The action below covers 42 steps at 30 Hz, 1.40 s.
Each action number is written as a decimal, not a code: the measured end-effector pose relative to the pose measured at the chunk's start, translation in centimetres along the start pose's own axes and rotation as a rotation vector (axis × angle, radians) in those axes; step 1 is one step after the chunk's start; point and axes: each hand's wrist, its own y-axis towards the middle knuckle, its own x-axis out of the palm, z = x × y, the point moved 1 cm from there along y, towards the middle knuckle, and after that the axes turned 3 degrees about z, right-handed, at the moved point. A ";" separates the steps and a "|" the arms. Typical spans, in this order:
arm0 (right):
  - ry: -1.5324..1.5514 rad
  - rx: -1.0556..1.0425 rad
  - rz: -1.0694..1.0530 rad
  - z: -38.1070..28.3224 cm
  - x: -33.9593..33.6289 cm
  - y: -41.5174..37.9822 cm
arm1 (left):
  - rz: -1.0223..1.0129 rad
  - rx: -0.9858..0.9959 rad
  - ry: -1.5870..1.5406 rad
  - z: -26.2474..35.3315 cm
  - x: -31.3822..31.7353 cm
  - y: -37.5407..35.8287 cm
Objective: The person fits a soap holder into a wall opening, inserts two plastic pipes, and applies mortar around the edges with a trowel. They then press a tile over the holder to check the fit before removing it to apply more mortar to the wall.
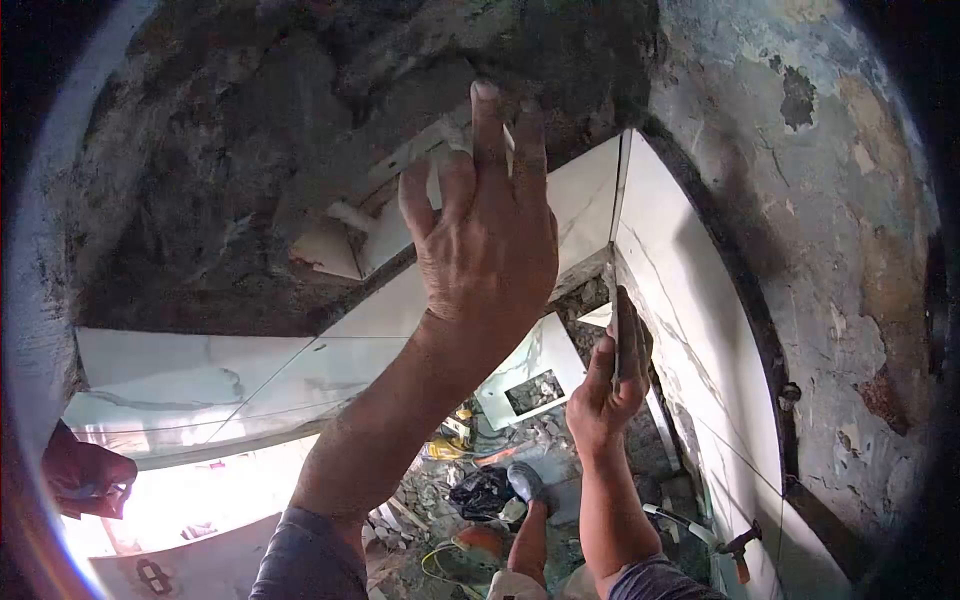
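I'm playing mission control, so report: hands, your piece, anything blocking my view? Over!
Left hand up at wall recess, grip unclear. Right hand gripping thin flat piece, seen edge-on. Left hand hides part of wall recess.

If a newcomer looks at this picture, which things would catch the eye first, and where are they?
Probably first the left hand, large in the upper middle, fingers spread before the dark wall. Below and to its right, the right hand grips a thin flat piece seen edge-on. Next would come the glaring bright area at lower left, beneath white veined tiles.
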 end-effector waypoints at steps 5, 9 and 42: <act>0.030 0.047 0.008 0.3 -0.4 -0.8 | -0.005 -0.035 -0.086 0.2 0.0 0.1; -0.045 -0.010 0.003 0.7 -0.8 -0.8 | -0.003 -0.054 -0.104 0.1 0.2 -0.1; 0.293 0.321 -0.301 -5.1 4.6 -5.7 | -0.180 -0.030 0.113 -11.0 -6.1 -10.3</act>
